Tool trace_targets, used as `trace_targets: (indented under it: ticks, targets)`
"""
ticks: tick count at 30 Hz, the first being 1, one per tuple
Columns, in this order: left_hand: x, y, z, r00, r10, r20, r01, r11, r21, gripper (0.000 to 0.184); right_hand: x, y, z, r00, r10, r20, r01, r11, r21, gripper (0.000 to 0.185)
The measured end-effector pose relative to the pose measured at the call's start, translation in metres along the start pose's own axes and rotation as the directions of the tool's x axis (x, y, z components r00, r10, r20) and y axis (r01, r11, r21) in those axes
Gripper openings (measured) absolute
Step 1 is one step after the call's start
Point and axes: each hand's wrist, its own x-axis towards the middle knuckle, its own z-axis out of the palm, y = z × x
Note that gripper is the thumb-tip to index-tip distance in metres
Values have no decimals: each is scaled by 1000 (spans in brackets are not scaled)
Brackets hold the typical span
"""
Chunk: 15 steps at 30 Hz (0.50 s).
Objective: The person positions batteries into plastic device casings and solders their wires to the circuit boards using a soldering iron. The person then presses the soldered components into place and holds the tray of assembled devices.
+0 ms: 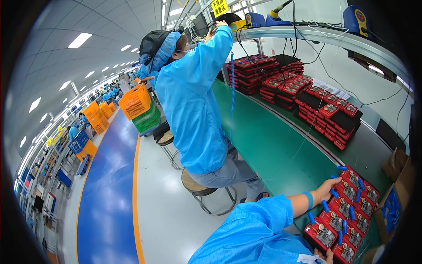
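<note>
Two rows of red cases (321, 233) with circuit boards inside lie at the near end of the green bench, at lower right. Blue cylinders (345, 226) stick up from or lie across several of them. My left hand (327, 188), with a blue band at the wrist, holds the far side of the group, fingers curled at the edge. At the bottom of the view, my right hand (325, 256) grips the near side; sleeve and frame edge partly hide it. Whether a board lies under the cases I cannot tell.
A co-worker in a blue smock (189, 105) stands at the bench (259, 132), arms raised to the shelf (316, 33). Stacks of red cases (325, 114) line the bench's back. A cardboard box (393, 207) with blue cylinders sits at right. Stools (200, 182) stand beside the bench.
</note>
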Motion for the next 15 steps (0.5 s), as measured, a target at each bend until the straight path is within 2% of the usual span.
trace_targets:
  ticks: [15]
  targets:
    - [-5,2,8,999,-17,28,17,1000,-6,36,-2,0,1,1000,-4,-7,4,1000,-18,42]
